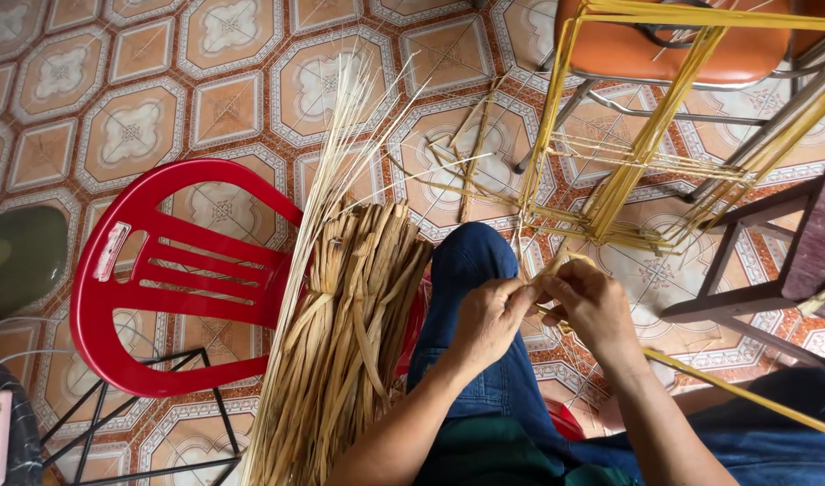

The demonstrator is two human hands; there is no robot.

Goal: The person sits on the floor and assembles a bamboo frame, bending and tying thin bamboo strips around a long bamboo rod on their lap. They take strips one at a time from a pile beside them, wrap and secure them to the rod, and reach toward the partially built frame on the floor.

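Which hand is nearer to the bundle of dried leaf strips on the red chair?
Left. The left hand works just right of the bundle of dried leaf strips, over the knee; the right hand is farther right, beyond it.

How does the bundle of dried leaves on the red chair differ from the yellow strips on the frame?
The dried leaves are broad, dull tan and lie loose in a heap; the yellow strips are narrow, bright and pulled taut in straight lines. The leaves rest on the red chair; the strips hang in the air. Both look like plant fibre.
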